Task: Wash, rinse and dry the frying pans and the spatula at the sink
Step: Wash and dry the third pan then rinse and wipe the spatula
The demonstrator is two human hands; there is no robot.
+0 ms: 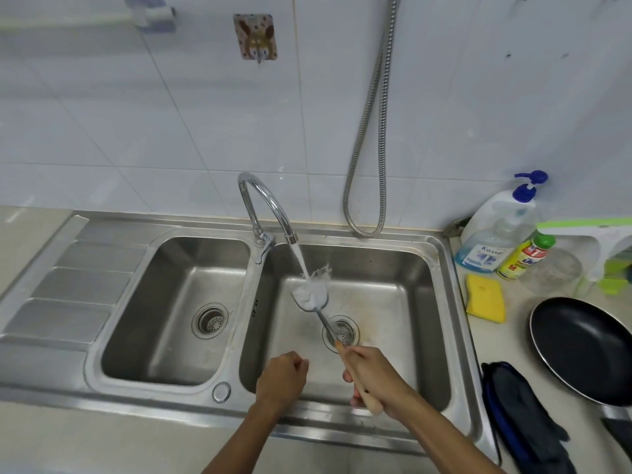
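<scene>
Firstly, fingers of the right hand: wrapped tight round the pale wooden handle, thumb side uppermost, butt end protruding below the palm.

Item held: slim steel spatula with wooden grip. It was angled up and away over the right basin of the stainless double sink, with its flat head directly under the water stream from the chrome gooseneck faucet. Judged light and rigid. The wet metal shaft was likely slick and the wood offered the surer purchase, so the grip was best kept on the handle, well back from the spray.

Left hand: fingers loosely curled, holding nothing, hovering over the front of the same basin, just beside the right hand.

Black non-stick round frying pan: on the counter right of the sink, open side up. Judged heavier and stiff, best lifted by its handle, which was mostly out of view.

Also on the counter: yellow rectangular sponge, dark folded cloth, blue-capped pump bottle.
</scene>
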